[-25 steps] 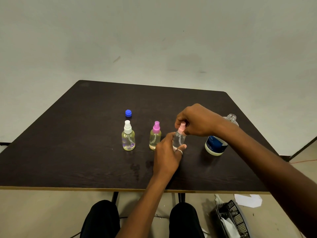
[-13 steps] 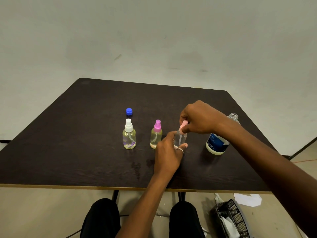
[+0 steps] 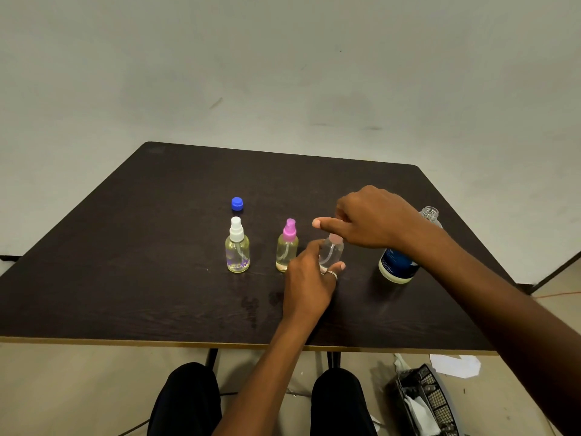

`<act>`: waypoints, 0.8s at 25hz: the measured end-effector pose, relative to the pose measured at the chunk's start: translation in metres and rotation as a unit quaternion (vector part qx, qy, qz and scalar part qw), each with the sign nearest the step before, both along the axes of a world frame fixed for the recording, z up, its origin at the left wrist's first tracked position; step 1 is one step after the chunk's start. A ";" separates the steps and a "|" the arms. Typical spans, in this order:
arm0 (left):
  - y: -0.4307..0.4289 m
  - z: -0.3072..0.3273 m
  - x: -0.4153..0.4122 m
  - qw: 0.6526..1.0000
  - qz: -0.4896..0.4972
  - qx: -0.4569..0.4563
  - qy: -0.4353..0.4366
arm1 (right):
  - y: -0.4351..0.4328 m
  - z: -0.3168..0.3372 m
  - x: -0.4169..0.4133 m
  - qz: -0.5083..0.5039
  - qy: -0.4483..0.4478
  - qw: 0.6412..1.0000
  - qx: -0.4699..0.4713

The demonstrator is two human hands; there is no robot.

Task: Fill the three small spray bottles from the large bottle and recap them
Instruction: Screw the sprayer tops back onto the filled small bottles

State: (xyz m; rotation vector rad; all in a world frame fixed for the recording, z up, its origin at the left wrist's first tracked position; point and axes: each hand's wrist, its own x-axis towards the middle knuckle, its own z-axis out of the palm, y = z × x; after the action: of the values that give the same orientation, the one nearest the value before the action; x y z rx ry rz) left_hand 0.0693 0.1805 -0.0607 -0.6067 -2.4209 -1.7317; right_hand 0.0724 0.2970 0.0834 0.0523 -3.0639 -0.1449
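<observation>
Left hand (image 3: 309, 284) grips the third spray bottle (image 3: 330, 255), at 3 o'clock from the purple-capped bottle (image 3: 286, 248). Right hand (image 3: 374, 218), earlier pinching the pink cap (image 3: 335, 238), now stretches its forefinger out; whether it touches the cap I cannot tell.

Dark table (image 3: 141, 262): white-topped bottle (image 3: 237, 250), magenta-topped bottle (image 3: 287, 247), pink-topped bottle (image 3: 330, 254), blue cap (image 3: 237, 203), large open bottle (image 3: 396, 267)

Three capped small spray bottles stand upright in a row at mid-worktop: the white-topped bottle (image 3: 237, 247) and magenta-topped bottle (image 3: 286, 247) hold yellowish liquid, and the pale-pink-topped bottle (image 3: 331, 251) sits in the left hand's (image 3: 309, 284) grip. The uncapped, blue-labelled large bottle (image 3: 397, 265) stands near the right edge. Its blue cap (image 3: 237, 203) lies just behind the white-topped bottle.
</observation>
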 end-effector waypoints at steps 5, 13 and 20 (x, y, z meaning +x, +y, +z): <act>0.000 -0.001 0.000 1.000 -0.001 0.006 -0.003 | 0.006 0.014 0.002 0.113 -0.103 0.986 -0.065; 0.000 0.001 0.001 1.000 -0.006 -0.002 -0.017 | 0.009 0.002 -0.003 0.096 -0.079 0.990 -0.064; 0.001 -0.001 -0.001 1.000 0.001 -0.001 -0.019 | 0.004 -0.008 0.000 0.025 0.020 0.998 0.061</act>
State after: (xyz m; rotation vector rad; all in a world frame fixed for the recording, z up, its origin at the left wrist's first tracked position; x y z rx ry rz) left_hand 0.0684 0.1814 -0.0613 -0.5774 -2.4469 -1.7559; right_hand 0.0722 0.3006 0.0755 0.1305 -3.0074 -0.3271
